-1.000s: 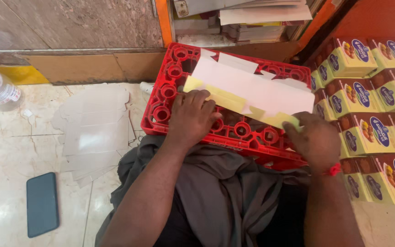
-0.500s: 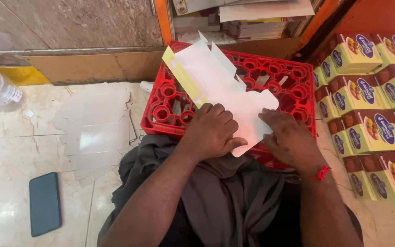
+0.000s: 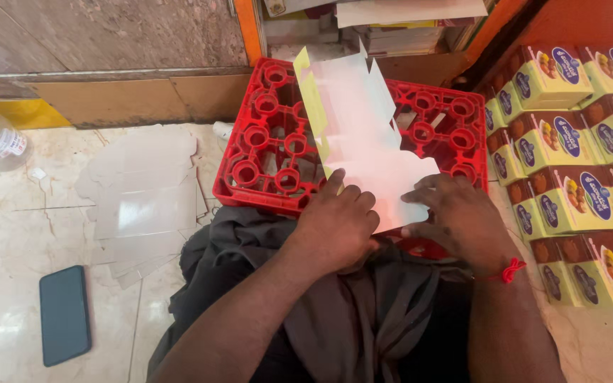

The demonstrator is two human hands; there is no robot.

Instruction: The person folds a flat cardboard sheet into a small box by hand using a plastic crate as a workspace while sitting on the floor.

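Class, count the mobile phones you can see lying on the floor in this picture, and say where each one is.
1. A dark phone lies flat on the marble floor, left of the person's lap, below the stack of flat white cardboard blanks.

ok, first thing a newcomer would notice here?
The white flat carton blank, yellow along one edge, standing tilted over the red plastic crate at centre, pressed at its near end by the left hand and right hand. Next, the stacked yellow-green printed boxes filling the right side, and a dark phone on the floor lower left.
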